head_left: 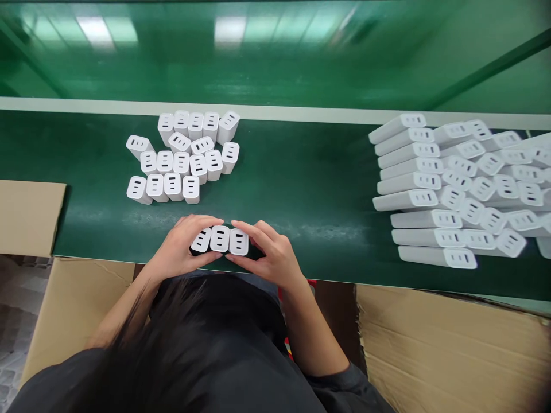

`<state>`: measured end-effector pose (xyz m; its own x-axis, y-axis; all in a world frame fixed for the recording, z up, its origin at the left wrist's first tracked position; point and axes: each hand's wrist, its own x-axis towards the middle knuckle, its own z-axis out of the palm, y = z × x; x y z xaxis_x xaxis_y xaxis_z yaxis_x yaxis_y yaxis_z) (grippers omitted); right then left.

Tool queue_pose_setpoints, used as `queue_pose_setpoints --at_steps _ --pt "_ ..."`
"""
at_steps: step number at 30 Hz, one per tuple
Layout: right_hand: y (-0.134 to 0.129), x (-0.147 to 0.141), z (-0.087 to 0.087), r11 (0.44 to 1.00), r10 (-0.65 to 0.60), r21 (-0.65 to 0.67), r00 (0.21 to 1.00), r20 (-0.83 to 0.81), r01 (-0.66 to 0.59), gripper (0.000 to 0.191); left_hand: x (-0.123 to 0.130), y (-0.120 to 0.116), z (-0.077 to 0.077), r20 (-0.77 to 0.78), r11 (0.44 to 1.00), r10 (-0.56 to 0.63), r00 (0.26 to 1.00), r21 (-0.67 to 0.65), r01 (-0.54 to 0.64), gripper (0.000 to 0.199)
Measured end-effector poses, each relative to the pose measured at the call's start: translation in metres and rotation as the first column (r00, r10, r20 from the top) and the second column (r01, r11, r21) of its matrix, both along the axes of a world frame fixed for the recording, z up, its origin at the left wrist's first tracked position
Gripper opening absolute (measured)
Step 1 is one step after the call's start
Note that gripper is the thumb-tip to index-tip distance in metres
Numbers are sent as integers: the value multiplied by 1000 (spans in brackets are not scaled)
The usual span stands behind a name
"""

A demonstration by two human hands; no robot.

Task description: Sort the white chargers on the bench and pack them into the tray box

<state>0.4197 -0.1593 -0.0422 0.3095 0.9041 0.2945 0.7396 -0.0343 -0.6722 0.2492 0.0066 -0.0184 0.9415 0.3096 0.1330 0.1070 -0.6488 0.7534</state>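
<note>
Three white USB chargers stand in a row at the front of the green work surface, their slotted port faces up. My left hand [189,241] curves round the left charger [201,241], thumb in front and fingers behind. The middle charger [220,238] sits between my two hands. Around the right charger [238,242] my right hand [269,252] is closed the same way, fingers at its back and thumb at its front. Just beyond them is a loose group of similar chargers [173,184], standing in uneven rows.
Many more white chargers [447,218] stand packed at the right of the green surface [301,183]. A pale strip [293,112] runs along the back, below a shiny green panel. Cardboard [30,218] lies at the left edge; open boxes [451,338] are below the front edge.
</note>
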Motion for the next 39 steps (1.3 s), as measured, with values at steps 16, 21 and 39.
queue_pose_setpoints --at_steps 16,21,39 --pt "-73 22 3 765 -635 185 771 55 617 42 -6 7 -10 7 998 69 998 -2 -69 47" --pt "-143 52 -1 358 -934 123 356 41 925 53 -4 8 -8 -36 997 62 997 55 -60 47" --pt "-98 124 -19 410 -829 311 208 519 858 55 -5 5 -16 20 999 48 999 15 -48 50"
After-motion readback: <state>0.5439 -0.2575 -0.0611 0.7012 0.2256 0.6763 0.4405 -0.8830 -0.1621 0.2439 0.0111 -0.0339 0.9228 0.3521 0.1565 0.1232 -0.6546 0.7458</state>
